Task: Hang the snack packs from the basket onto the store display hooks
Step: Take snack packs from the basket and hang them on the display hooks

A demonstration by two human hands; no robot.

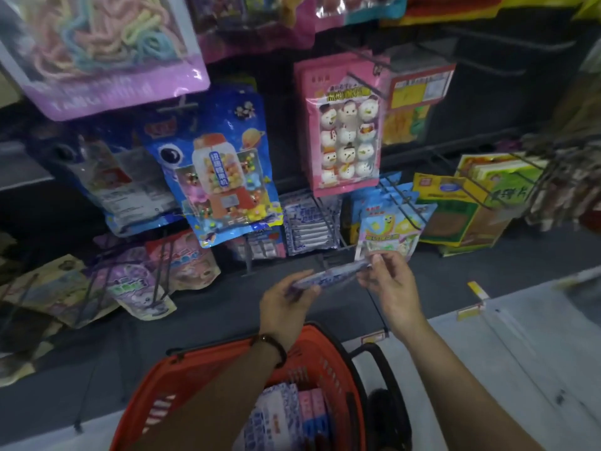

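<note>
A blue and white snack pack is held up flat, edge toward us, just above the basket and in front of the hooks. The left hand pinches one end with its fingers and thumb. The right hand pinches the other end the same way. Below them is the orange basket, with more packs inside. Just past the hands, packs of the same colours hang on a wire hook. Higher up hang a pink snowman pack and a blue candy pack.
</note>
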